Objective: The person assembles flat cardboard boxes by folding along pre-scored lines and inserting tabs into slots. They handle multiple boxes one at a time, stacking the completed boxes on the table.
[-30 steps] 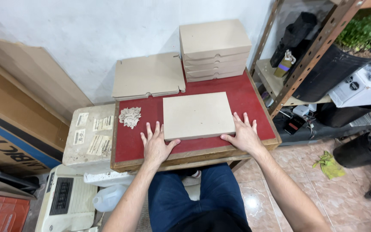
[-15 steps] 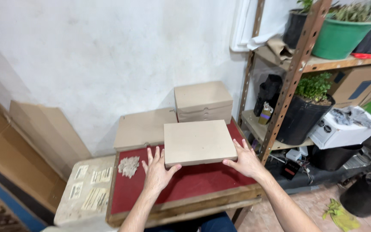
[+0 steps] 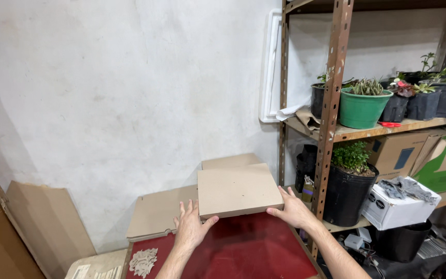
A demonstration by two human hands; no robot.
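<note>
Two hands: on one flat cardboard box (image 3: 238,192), raised clear of the red table (image 3: 243,253).
Left hand (image 3: 191,228): fingers spread, thumb pressing the box's near-left edge.
Right hand (image 3: 291,207): fingers spread flat against the box's right side.
Box position: level, in the air just in front of the stack (image 3: 231,161) by the wall.
Done: box folded shut and lifted.
Left: it is not yet set down on anything.
Beside: flat sheets (image 3: 161,212) at left; small scraps (image 3: 143,261) on the table's corner.
</note>
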